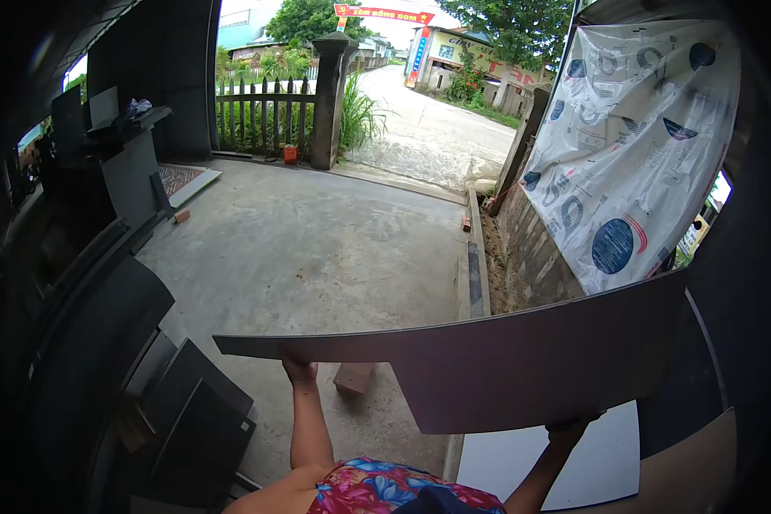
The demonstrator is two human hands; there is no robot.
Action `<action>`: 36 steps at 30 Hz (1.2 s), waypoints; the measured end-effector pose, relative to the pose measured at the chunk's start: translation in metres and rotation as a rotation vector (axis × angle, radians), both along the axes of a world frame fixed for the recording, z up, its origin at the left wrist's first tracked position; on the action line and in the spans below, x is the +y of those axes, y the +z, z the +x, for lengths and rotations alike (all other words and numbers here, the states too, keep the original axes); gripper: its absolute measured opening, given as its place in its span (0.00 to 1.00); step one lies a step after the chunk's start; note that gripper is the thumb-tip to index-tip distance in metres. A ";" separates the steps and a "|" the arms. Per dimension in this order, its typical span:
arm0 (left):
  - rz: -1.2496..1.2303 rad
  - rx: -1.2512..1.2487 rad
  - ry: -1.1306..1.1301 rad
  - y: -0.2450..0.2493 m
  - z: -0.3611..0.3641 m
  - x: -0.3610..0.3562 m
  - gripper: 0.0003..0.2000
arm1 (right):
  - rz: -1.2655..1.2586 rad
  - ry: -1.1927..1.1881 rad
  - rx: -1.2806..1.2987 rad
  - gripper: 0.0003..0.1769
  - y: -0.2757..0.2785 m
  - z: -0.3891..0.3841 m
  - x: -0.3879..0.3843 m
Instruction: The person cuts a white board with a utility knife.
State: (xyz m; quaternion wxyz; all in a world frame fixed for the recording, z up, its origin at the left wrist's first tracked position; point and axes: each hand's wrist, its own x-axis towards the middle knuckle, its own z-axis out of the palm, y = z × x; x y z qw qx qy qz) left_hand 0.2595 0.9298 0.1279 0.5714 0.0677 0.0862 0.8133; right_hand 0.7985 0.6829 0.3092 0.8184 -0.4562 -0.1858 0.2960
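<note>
A long dark grey panel [540, 364] with a narrow strip at its left end and a wider right part spans the lower middle of the head view, held up off the floor. My left hand [300, 371] is closed on the lower edge of the narrow strip, its fingertips hidden behind the panel. Under the wide part, my right hand [570, 428] grips the bottom edge; it is in shadow and partly covered. A reddish brick [354, 378] lies on the floor just beyond my left forearm.
Dark boards [201, 428] lean in a stack at the lower left. A white board [557, 467] and a brown board [694, 467] stand at the lower right. A printed plastic sheet [634, 146] hangs on the right wall. Concrete floor [308, 248] stretches toward a gate post [327, 103] and road.
</note>
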 end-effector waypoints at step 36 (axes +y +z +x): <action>-0.172 1.391 0.127 0.142 0.223 -0.054 0.15 | -0.836 0.040 0.614 0.29 -0.363 0.022 -0.078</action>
